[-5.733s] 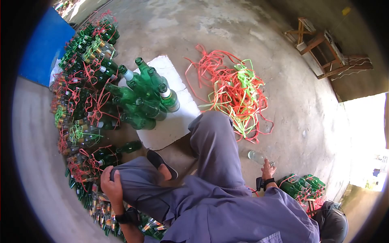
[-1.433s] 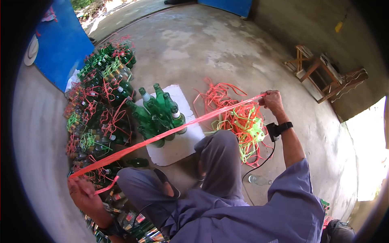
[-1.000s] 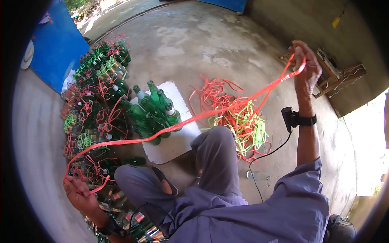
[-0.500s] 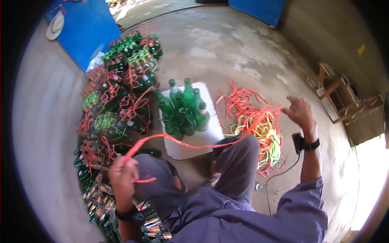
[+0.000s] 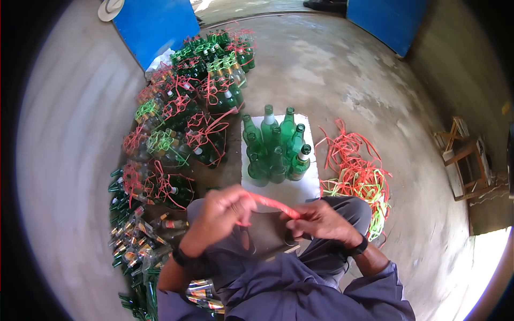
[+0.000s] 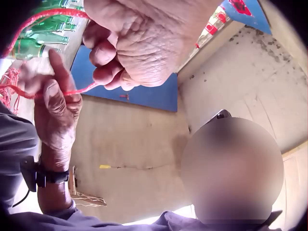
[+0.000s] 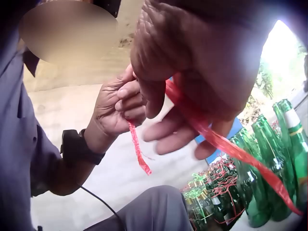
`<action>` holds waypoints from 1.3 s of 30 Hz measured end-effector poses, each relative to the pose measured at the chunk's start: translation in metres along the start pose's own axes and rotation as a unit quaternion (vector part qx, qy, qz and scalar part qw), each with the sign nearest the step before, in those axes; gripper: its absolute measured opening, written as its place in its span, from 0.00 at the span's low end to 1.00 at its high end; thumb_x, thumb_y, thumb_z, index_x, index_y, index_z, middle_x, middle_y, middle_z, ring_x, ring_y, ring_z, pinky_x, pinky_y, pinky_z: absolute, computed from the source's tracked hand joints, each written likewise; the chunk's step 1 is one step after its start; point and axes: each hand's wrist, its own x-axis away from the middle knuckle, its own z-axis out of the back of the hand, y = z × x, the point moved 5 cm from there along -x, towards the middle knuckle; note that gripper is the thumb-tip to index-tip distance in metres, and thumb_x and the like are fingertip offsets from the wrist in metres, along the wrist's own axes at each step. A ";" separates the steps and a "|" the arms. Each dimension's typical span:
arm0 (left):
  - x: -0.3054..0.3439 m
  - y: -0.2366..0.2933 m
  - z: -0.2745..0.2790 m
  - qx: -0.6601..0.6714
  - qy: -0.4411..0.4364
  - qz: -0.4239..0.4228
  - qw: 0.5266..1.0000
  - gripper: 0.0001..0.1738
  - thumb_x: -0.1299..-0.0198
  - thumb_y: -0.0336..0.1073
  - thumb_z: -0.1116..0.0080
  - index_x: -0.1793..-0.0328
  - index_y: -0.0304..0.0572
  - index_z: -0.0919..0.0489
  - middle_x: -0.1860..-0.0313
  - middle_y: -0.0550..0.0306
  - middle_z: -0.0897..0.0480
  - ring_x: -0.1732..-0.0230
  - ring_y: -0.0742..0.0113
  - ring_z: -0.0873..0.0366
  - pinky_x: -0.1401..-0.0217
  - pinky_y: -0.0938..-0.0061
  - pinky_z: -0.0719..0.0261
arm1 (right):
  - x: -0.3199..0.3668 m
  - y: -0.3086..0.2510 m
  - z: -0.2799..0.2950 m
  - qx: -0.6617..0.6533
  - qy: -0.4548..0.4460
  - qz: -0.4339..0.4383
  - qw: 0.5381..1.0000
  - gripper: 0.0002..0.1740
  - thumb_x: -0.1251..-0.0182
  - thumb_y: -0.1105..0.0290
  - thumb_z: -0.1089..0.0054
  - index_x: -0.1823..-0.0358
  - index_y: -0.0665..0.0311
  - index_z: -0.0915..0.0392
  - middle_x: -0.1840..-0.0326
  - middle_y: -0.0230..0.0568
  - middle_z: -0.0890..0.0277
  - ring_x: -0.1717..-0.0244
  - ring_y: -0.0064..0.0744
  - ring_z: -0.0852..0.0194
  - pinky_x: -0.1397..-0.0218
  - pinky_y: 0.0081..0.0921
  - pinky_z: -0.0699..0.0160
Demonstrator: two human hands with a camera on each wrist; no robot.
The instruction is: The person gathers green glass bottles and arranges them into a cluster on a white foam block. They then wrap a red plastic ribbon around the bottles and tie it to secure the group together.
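A red plastic strap (image 5: 270, 203) spans the short gap between both hands, above the person's lap. My left hand (image 5: 222, 211) pinches it close to one end, and a short loose tail (image 7: 139, 151) dangles below those fingers in the right wrist view. My right hand (image 5: 324, 219) holds the strap between thumb and fingers; in the right wrist view a longer length runs off past this hand toward the lower right. Just beyond the hands, a cluster of green glass bottles (image 5: 299, 167) stands upright on a white board (image 5: 312, 184).
A tangled heap of red and green straps (image 5: 356, 166) lies on the floor to the right of the board. Bundles of strapped bottles (image 5: 176, 101) fill the left side, with loose bottles (image 5: 142, 251) lying nearer. Wooden stools (image 5: 466, 166) stand by the right wall.
The hands held the red strap stretched wide apart; both have since come together over the lap. Earlier, the right hand touched a clear bottle on the floor. The head view has turned left.
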 end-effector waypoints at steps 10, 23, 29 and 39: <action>-0.114 -0.073 0.124 0.217 0.235 -0.010 0.947 0.16 0.24 0.45 0.53 0.55 0.40 0.24 0.81 0.64 0.28 0.85 0.81 0.40 0.84 0.84 0.47 | 0.022 0.012 0.177 -0.029 0.273 0.032 0.961 0.10 0.31 0.70 0.38 0.62 0.73 0.16 0.75 0.35 0.20 0.74 0.23 0.20 0.66 0.23 0.18; -0.188 -0.250 0.112 0.208 0.233 0.175 0.934 0.21 0.25 0.52 0.54 0.58 0.43 0.22 0.78 0.63 0.25 0.85 0.80 0.38 0.86 0.83 0.46 | -0.176 0.022 0.257 -0.040 0.416 0.034 0.908 0.16 0.31 0.63 0.37 0.68 0.71 0.18 0.81 0.32 0.27 0.83 0.21 0.28 0.80 0.20 0.25; -0.149 -0.310 0.070 0.169 0.188 0.263 0.931 0.10 0.32 0.38 0.50 0.61 0.41 0.22 0.81 0.60 0.25 0.88 0.77 0.39 0.87 0.78 0.47 | -0.202 0.097 0.248 -0.045 0.402 -0.054 0.913 0.15 0.31 0.64 0.39 0.70 0.70 0.19 0.82 0.35 0.27 0.85 0.25 0.27 0.83 0.22 0.26; -0.104 -0.313 0.021 0.164 0.188 0.311 0.917 0.09 0.33 0.30 0.48 0.55 0.32 0.21 0.81 0.53 0.23 0.88 0.73 0.34 0.86 0.75 0.41 | -0.159 0.194 0.242 -0.016 0.380 -0.109 0.918 0.11 0.33 0.71 0.44 0.69 0.73 0.21 0.81 0.39 0.26 0.84 0.29 0.24 0.85 0.24 0.28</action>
